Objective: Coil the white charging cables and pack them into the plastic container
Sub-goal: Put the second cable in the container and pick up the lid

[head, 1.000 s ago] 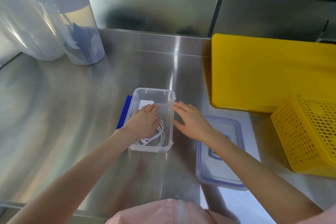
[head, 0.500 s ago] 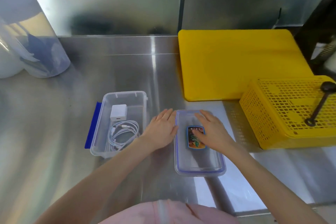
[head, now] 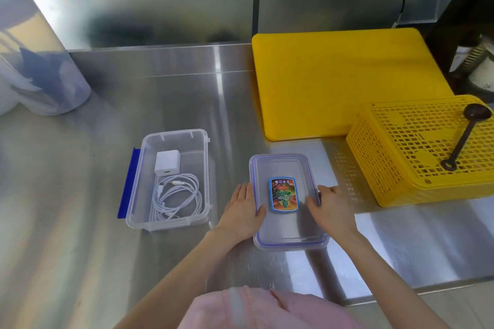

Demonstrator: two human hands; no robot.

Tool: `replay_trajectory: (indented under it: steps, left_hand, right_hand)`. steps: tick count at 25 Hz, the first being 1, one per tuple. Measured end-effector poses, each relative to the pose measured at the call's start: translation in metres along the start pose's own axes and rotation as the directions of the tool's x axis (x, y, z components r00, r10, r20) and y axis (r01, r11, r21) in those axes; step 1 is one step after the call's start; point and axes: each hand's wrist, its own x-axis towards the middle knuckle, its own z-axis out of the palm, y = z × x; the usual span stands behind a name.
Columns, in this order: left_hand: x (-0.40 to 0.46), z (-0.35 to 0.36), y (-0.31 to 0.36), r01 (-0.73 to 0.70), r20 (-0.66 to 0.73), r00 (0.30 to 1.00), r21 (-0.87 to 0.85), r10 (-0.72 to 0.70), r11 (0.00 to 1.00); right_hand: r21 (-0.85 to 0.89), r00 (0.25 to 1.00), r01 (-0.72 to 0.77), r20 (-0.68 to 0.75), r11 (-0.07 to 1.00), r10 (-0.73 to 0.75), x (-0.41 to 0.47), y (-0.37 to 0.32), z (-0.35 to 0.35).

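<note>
Both hands on the lid, cables already in the box.

The left hand (head: 244,209) lies along the lid's (head: 288,232) left edge, fingers fairly straight with the thumb over the rim; the right hand (head: 330,207) takes the right edge, fingers curled over the rim, so the lid is held between the two; the lid lies flat on the steel counter (head: 80,222) near its front edge, a colourful label (head: 282,195) at its middle; just to its left stands the clear plastic container (head: 171,179), open, with the coiled white charging cables (head: 177,199) in its near half and a white charger block (head: 167,163) in its far half; a blue clip (head: 127,184) shows along the container's left side; toward the right edge of the counter sit a yellow cutting board (head: 347,80) and a yellow basket (head: 417,152) with a dark scoop (head: 466,139) on top; at the far left corner stand translucent tubs (head: 40,61).
</note>
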Motion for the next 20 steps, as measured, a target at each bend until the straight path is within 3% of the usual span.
replay_trajectory:
  steps: [5, 10, 13, 20]
  left_hand:
    - [-0.007, -0.001, 0.007, -0.017, -0.037, 0.999, -0.189, 0.01, 0.982]
    - [-0.015, -0.021, 0.009, -0.08, -0.209, 0.978, -0.348, 0.006, 0.934]
    - [-0.022, -0.039, 0.011, -0.186, -0.356, 0.933, -0.368, 0.047, 0.911]
    - [-0.031, -0.079, -0.017, -0.207, -0.6, 0.797, -0.39, -0.077, 0.897]
  right_hand:
    - [0.181, 0.999, -0.046, -0.014, 0.982, 0.049, -0.005, -0.009, 0.005]
    - [0.357, 0.997, 0.014, -0.081, 0.934, 0.016, -0.011, -0.024, 0.0]
    - [0.42, 0.992, 0.062, -0.129, 0.906, -0.008, -0.006, -0.036, -0.01]
    - [0.453, 0.982, 0.179, -0.13, 0.874, -0.134, -0.001, -0.092, -0.01]
